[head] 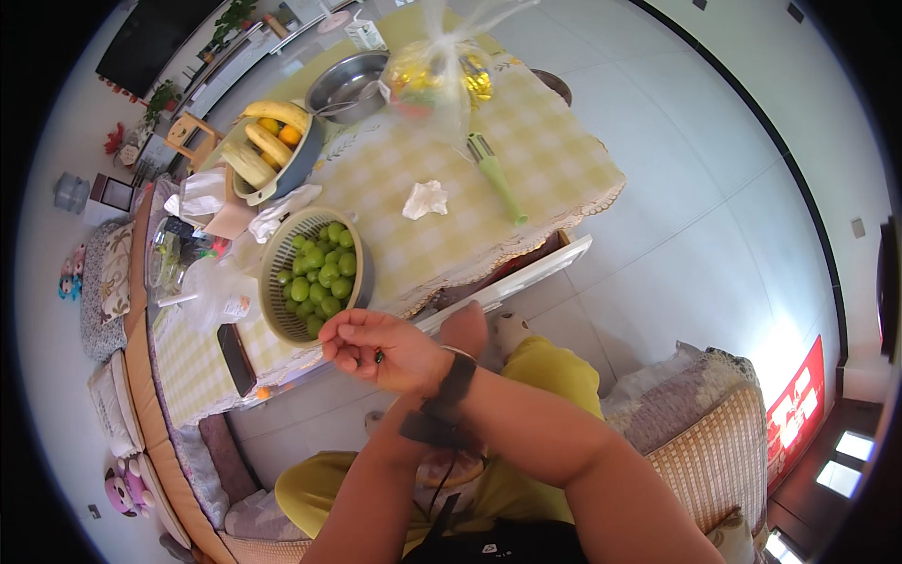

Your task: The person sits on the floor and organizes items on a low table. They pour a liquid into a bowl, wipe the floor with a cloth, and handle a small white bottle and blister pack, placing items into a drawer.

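My forearms cross, the right over the left. My right hand (373,347) is loosely curled at the near rim of a round strainer basket (366,271). Small dark green bits show by its fingers; whether it holds them is unclear. Green grapes (320,271) lie in the basket. Beyond my right wrist, my left hand (465,329) is at the white front of a pulled-out drawer (521,273); its fingers are mostly hidden. A green-handled peeler (499,180) and a crumpled white tissue (425,199) lie on the checked tablecloth (380,166).
A bowl (299,169) of bananas and oranges, a steel basin (338,88) and a tied plastic bag (440,84) stand farther back. Left of the grapes are a clear plastic cup (215,292) and a phone (236,359). A cushioned seat (705,437) is at right.
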### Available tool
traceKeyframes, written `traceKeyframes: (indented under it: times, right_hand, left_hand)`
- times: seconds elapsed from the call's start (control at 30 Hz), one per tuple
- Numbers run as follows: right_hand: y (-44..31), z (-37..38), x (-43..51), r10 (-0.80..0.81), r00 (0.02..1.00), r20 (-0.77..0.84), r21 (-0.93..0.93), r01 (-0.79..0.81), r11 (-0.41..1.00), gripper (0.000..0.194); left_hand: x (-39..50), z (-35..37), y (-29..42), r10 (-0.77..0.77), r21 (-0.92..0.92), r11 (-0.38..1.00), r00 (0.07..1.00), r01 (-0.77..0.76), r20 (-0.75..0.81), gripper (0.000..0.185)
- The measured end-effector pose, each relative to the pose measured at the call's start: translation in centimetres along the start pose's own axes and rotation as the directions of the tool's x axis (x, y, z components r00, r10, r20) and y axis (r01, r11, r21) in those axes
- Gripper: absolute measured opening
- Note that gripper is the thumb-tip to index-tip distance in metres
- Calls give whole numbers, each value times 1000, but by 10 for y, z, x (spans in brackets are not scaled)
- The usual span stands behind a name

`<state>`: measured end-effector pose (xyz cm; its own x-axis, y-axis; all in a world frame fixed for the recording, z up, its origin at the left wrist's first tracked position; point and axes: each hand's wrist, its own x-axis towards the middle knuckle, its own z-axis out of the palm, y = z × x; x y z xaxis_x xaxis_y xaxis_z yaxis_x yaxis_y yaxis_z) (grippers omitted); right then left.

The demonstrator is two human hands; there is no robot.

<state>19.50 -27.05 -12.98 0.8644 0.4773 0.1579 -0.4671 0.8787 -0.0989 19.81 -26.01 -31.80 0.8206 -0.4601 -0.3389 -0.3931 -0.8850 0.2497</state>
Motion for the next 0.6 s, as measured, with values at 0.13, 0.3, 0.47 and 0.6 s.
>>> traceKeyframes:
  times: [0.13, 0.3, 0.47, 0.6]
  right_hand:
    - [-8, 0, -5, 19, 1000, 17, 32, -19, 999, 22]
    - [-16, 7, -9, -21, 999, -42, -35, 20, 999, 19]
    - [-33, 8, -16, -86, 996, -13, -47, 85, 995, 19]
    - [-38, 6, -18, -143, 989, -29, -34, 142, 989, 20]
  left_hand:
    - [-2, 15, -20, 142, -106, 975, 917, -194, -372, 28]
    - [-2, 16, -57, 164, -172, 952, 893, -255, -419, 24]
    - [-61, -36, -113, 130, -460, 834, 920, -303, -370, 20]
    - [-156, -114, -160, -160, -768, 640, 974, -20, -159, 13]
